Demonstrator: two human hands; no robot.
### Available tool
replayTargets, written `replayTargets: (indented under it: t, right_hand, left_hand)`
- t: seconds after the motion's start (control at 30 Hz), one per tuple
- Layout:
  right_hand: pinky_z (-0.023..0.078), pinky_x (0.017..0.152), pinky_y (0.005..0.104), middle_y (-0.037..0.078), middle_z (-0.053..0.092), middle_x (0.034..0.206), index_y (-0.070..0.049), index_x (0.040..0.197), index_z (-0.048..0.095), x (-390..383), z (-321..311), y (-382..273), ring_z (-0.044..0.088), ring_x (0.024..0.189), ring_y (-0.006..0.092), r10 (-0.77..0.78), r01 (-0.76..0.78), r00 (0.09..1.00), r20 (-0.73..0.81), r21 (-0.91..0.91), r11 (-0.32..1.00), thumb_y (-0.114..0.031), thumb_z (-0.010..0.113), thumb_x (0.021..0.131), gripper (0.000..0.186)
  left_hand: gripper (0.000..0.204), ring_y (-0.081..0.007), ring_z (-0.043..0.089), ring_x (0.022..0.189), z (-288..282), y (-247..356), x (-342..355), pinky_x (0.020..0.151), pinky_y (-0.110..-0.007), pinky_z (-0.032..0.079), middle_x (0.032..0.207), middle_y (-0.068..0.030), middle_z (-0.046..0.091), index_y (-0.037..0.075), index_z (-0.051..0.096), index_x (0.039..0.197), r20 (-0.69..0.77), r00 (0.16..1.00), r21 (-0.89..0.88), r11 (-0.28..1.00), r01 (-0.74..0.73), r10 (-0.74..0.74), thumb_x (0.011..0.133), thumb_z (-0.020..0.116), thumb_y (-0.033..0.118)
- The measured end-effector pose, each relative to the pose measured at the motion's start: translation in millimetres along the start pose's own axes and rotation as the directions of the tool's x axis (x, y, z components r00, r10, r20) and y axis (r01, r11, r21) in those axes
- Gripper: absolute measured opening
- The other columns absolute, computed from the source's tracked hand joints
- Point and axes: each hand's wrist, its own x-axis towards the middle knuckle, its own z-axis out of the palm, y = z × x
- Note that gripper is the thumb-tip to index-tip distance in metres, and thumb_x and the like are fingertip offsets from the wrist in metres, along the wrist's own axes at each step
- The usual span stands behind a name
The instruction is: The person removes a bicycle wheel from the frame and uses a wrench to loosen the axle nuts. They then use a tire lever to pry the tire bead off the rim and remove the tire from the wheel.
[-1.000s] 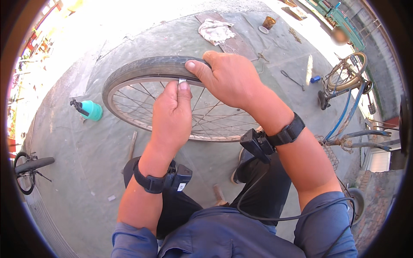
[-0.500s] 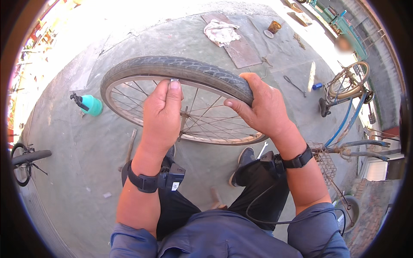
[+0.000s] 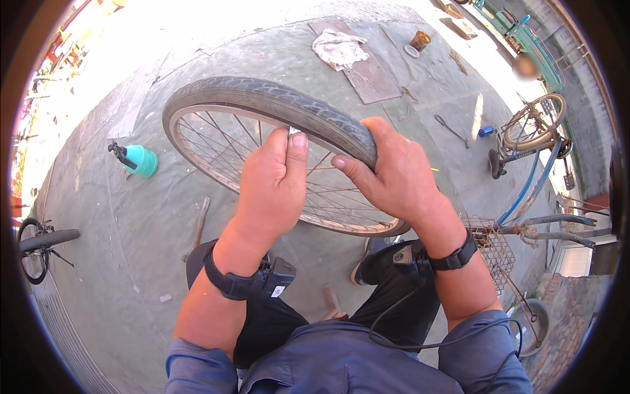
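A spoked bicycle wheel point(image 3: 180, 129) with a dark, treaded tyre point(image 3: 262, 94) is held up tilted in front of my knees. My right hand point(image 3: 401, 172) grips it on the right, fingers over the tyre and thumb toward the rim. Closed at the inner edge of the rim, my left hand point(image 3: 272, 180) pinches a small silvery piece point(image 3: 294, 131) between thumb and forefinger. Only its tip shows, so I cannot tell its kind. The wheel's hub is hidden behind my left hand.
A turquoise spray bottle point(image 3: 140, 161) and a wooden stick point(image 3: 199, 222) lie to the left. Ahead, a crumpled cloth point(image 3: 338, 50) rests on a brown board point(image 3: 372, 85), near a rusty can point(image 3: 420, 41). A blue bicycle frame point(image 3: 520, 188) with a wire basket point(image 3: 489, 246) lies at right.
My left hand has slid right along the rim, closer to my right hand. The wheel has tilted, its right lower edge coming nearer to me.
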Motion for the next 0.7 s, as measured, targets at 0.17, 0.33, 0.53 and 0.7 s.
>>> replayTargets:
  t: [0.17, 0.33, 0.53, 0.7]
  right_hand:
    - [0.056, 0.074, 0.0470, 0.019, 0.073, 0.095, -0.005, 0.128, 0.058, 10.5, -6.1, -22.0, 0.072, 0.085, 0.0416, 0.030, -0.031, 0.997, 0.076, 0.011, 0.999, -0.041, 0.080, 0.091, 0.056]
    - [0.057, 0.076, 0.0408, 0.016, 0.072, 0.100, -0.005, 0.135, 0.056, -24.8, -4.3, -0.9, 0.073, 0.085, 0.0356, 0.048, -0.052, 0.998, 0.040, 0.117, 0.992, -0.031, 0.080, 0.093, 0.055]
    - [0.056, 0.079, 0.0426, 0.017, 0.073, 0.103, -0.007, 0.131, 0.059, -33.1, 22.4, -16.3, 0.072, 0.092, 0.0382, 0.205, -0.208, 0.978, 0.034, 0.226, 0.952, -0.031, 0.080, 0.092, 0.051]
    - [0.056, 0.080, 0.0447, 0.019, 0.073, 0.102, -0.007, 0.131, 0.059, -30.9, 23.8, -21.9, 0.072, 0.094, 0.0399, 0.268, -0.286, 0.957, 0.107, 0.225, 0.932, -0.031, 0.079, 0.092, 0.050]
  left_hand:
    - [0.030, -0.0104, 0.047, 0.063, -13.3, -11.1, -7.8, 0.058, -0.031, 0.040, 0.071, -0.0023, 0.053, 0.002, 0.058, 0.096, 0.019, 0.991, -0.195, 0.972, 0.133, -0.132, 0.113, 0.050, 0.025]
    - [0.028, -0.0063, 0.042, 0.058, -41.1, -25.7, 2.8, 0.051, -0.024, 0.034, 0.072, 0.0024, 0.049, 0.007, 0.059, 0.096, 0.008, 0.953, -0.517, 0.814, 0.264, -0.303, 0.113, 0.051, 0.028]
    - [0.029, -0.0041, 0.039, 0.060, -91.3, -24.9, 32.7, 0.051, -0.024, 0.031, 0.071, 0.0046, 0.045, 0.008, 0.058, 0.090, -0.064, 0.898, -0.466, 0.809, 0.358, -0.435, 0.110, 0.051, 0.028]
    - [0.036, -0.0067, 0.040, 0.069, -94.7, -37.9, 32.9, 0.061, -0.027, 0.035, 0.073, 0.0037, 0.044, 0.008, 0.052, 0.083, -0.165, 0.938, -0.165, 0.947, 0.277, -0.304, 0.111, 0.050, 0.030]
